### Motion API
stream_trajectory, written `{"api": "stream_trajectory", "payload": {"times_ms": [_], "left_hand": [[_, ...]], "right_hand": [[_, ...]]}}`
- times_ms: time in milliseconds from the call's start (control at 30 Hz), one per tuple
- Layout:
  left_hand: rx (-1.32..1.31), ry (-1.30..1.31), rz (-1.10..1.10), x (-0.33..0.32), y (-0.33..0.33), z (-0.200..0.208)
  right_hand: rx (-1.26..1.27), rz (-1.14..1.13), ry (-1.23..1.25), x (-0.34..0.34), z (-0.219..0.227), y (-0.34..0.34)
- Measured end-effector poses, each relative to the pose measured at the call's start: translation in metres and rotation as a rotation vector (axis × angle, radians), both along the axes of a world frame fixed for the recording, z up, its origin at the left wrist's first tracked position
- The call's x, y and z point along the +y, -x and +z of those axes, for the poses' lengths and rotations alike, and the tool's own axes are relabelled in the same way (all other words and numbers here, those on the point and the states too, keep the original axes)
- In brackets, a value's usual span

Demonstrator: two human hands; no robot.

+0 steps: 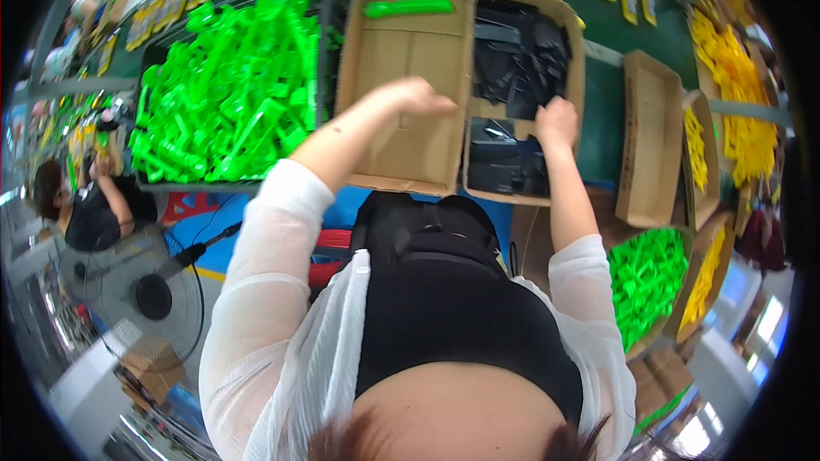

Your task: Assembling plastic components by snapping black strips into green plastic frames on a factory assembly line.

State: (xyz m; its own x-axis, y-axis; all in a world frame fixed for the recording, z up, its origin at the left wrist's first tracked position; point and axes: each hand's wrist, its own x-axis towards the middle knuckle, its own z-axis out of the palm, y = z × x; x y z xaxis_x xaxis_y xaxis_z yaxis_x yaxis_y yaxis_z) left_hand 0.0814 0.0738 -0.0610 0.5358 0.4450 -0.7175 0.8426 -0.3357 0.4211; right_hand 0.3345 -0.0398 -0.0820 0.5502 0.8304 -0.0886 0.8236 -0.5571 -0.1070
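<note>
My left hand (424, 99) hovers over the middle cardboard box (410, 60), fingers curled together; whatever they may hold is hidden. One long bright green plastic piece (408, 7) lies at the far end of that box. To the right, my right hand (558, 124) is closed at the right side of a cardboard box (577, 51) of black plastic pieces (512, 47). Its fingers are bent down toward the pieces, and I cannot see what is in them. More black pieces (504, 158) lie in the near part of this box.
A black crate (326, 43) heaped with green plastic parts (235, 94) stands at left. At right are a narrow cardboard box (641, 137), yellow parts (735, 77) and a box of green pieces (647, 282). Yellow packets line the far table. A fan (154, 294) and another person (94, 205) are at left.
</note>
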Motion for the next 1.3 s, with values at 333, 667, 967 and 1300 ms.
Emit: {"api": "stream_trajectory", "payload": {"times_ms": [333, 667, 967, 1300], "left_hand": [[-0.738, -0.574, 0.449, -0.049, 0.032, 0.016], [-0.008, -0.927, 0.704, -0.041, 0.244, 0.087], [-0.080, -0.928, 0.446, -0.104, 0.295, 0.054], [-1.315, 0.402, 1.437, -0.089, 0.229, 0.125]], "right_hand": [[0.165, -0.100, -0.014, -0.013, -0.043, -0.025], [0.570, 0.043, -0.453, -0.030, 0.002, 0.000], [1.648, 0.008, -0.138, -0.009, 0.086, 0.099], [1.697, 0.116, -0.092, -0.006, 0.110, 0.130]]}}
